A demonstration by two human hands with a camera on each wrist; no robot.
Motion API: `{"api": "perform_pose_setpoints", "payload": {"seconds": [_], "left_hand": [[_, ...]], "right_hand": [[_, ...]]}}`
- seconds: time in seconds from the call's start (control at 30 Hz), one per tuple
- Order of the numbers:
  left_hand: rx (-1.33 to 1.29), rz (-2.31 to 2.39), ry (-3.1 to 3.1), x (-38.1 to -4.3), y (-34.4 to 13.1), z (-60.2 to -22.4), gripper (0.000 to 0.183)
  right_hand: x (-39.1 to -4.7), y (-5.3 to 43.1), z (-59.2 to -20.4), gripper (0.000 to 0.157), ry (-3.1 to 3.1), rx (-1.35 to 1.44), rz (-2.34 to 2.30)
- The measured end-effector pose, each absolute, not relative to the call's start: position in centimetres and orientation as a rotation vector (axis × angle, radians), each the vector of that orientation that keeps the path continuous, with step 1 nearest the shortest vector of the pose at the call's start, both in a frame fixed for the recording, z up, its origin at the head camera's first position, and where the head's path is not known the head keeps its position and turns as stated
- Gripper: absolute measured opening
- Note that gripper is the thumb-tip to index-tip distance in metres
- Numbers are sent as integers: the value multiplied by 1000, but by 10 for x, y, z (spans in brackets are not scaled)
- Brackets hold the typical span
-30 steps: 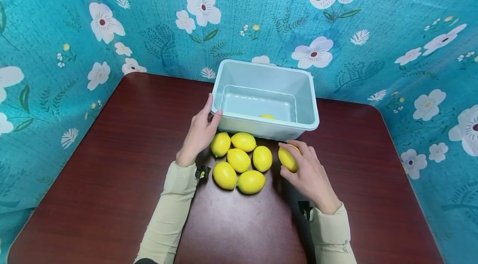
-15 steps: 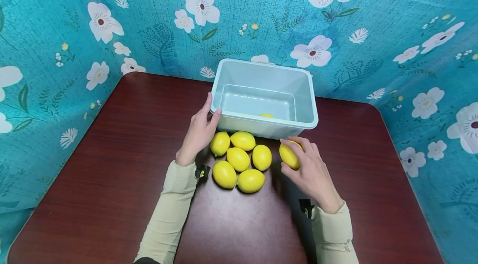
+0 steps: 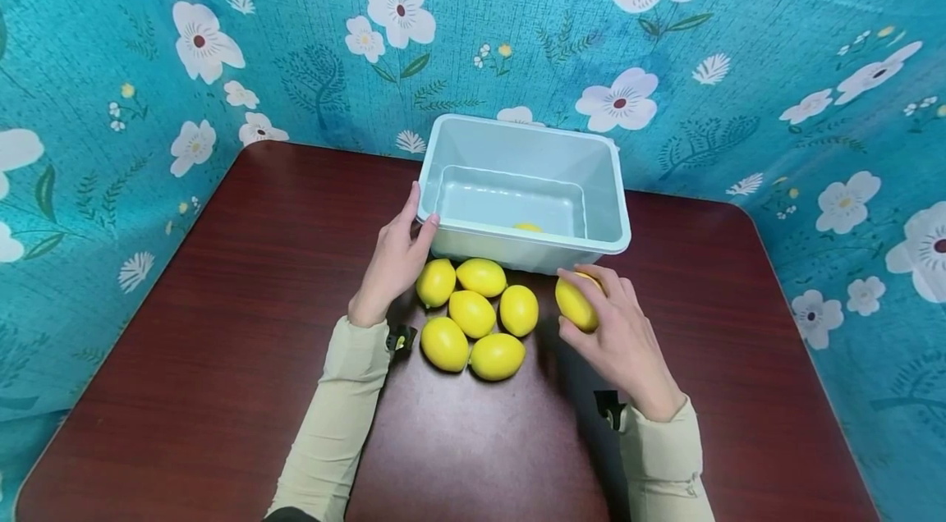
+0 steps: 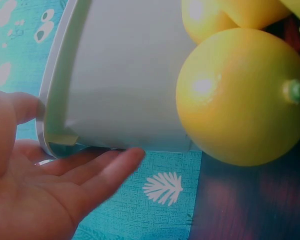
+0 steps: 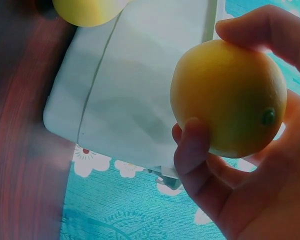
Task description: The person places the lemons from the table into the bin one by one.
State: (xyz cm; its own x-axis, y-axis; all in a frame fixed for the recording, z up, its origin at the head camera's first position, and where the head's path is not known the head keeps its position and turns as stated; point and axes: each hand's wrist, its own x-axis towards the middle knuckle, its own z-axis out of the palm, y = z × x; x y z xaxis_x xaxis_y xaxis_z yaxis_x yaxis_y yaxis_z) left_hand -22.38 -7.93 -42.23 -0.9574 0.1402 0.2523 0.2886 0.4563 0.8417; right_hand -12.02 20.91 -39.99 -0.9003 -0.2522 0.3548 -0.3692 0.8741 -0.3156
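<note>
A yellow lemon (image 3: 576, 302) is in my right hand (image 3: 621, 333), gripped between thumb and fingers. The right wrist view shows this lemon (image 5: 225, 97) held up off the table beside the bin's outer wall. My left hand (image 3: 393, 259) holds the near left corner of a pale blue plastic bin (image 3: 517, 247), with the thumb at the rim and the fingers along the outside. Part of one lemon (image 3: 527, 226) shows inside the bin over its front rim. Several lemons (image 3: 472, 313) lie grouped on the table just in front of the bin.
The dark red-brown table (image 3: 296, 259) has rounded far corners. A turquoise flowered cloth (image 3: 473, 29) hangs close behind the bin and along both sides. Both wrists carry small black camera mounts.
My right hand has shifted slightly away from me and to the right, bringing the lemon with it. My left hand, the bin and the other lemons stay put.
</note>
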Motion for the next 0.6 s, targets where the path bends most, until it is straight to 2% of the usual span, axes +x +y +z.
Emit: {"api": "perform_pose_setpoints", "payload": {"seconds": [0.6], "left_hand": [[-390,-1521,-2527,-224,-78,-423,61]], "right_hand": [[-122,215,-391,54,-2711,444,558]]}}
